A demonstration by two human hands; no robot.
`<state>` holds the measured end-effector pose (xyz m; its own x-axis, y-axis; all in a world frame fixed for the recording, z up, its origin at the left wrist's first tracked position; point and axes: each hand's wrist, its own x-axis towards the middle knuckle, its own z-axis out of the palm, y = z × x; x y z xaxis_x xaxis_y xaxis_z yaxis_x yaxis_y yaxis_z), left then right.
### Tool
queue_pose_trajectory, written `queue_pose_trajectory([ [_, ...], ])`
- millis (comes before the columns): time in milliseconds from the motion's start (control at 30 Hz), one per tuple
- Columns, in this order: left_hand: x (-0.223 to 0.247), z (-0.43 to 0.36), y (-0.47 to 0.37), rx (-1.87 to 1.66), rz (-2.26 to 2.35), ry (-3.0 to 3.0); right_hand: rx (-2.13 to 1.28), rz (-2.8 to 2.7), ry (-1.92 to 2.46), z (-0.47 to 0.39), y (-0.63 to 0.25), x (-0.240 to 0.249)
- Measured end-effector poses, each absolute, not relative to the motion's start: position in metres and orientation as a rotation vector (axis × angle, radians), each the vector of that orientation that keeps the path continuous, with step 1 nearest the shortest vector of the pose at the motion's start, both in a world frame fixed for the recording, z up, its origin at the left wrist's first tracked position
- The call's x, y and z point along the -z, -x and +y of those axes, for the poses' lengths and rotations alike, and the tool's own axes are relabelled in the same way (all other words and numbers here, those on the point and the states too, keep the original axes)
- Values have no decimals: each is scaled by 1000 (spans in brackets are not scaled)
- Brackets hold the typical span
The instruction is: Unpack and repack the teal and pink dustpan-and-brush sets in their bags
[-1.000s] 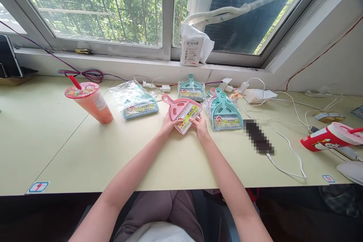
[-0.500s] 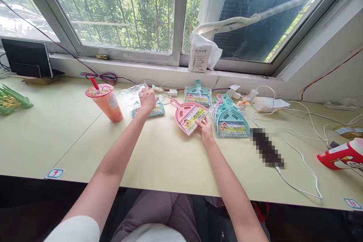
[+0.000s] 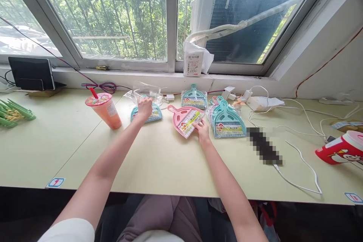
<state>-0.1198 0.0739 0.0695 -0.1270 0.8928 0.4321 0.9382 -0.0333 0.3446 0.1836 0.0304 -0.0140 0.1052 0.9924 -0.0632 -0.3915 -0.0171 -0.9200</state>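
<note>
My right hand (image 3: 203,131) grips the lower right edge of a pink dustpan (image 3: 176,121), its thumb on the yellow-green printed card over the brush bristles. My left hand (image 3: 145,108) is closed, its fingers pinched on a clear plastic bag (image 3: 138,93) that stands up crinkled behind it. Beneath that hand lies a teal dustpan (image 3: 157,115) with a similar card, partly covered by the hand. A wrapped teal dustpan (image 3: 194,96) lies at the back. To the right of my right hand is a stack of bagged dustpans (image 3: 228,118), teal on top with pink underneath.
A cup of orange drink (image 3: 107,112) with a red straw stands left of my left hand. White cables (image 3: 307,159), a pixelated dark object (image 3: 263,147) and a red cup (image 3: 340,149) lie to the right. Green stalks (image 3: 14,113) and a tablet (image 3: 31,73) are far left.
My left hand has closed and the clear bag behind it has risen, uncovering more of the teal dustpan. My right hand keeps its hold on the pink dustpan. The view has tilted slightly.
</note>
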Motion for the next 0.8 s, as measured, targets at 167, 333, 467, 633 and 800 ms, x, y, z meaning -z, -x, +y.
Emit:
queue_pose_trajectory([
  [167, -35, 40, 82, 1373, -1849, 2254, -1270, -691, 1043, 33, -192, 15],
  [333, -1, 15, 57, 1564, -1875, 2223, -1232, -670, 1048, 28, -200, 10],
  [467, 4, 15, 65, 1535, -1859, 2209, -1216, -755, 985, 19, -200, -1],
  [633, 5, 19, 77, 1550, -1977, 2082, -1303, -868, 876, 6, -194, -18],
  [800, 3, 18, 76, 1716, -2008, 1925, -1390, -1002, 864, -2, -188, -23],
])
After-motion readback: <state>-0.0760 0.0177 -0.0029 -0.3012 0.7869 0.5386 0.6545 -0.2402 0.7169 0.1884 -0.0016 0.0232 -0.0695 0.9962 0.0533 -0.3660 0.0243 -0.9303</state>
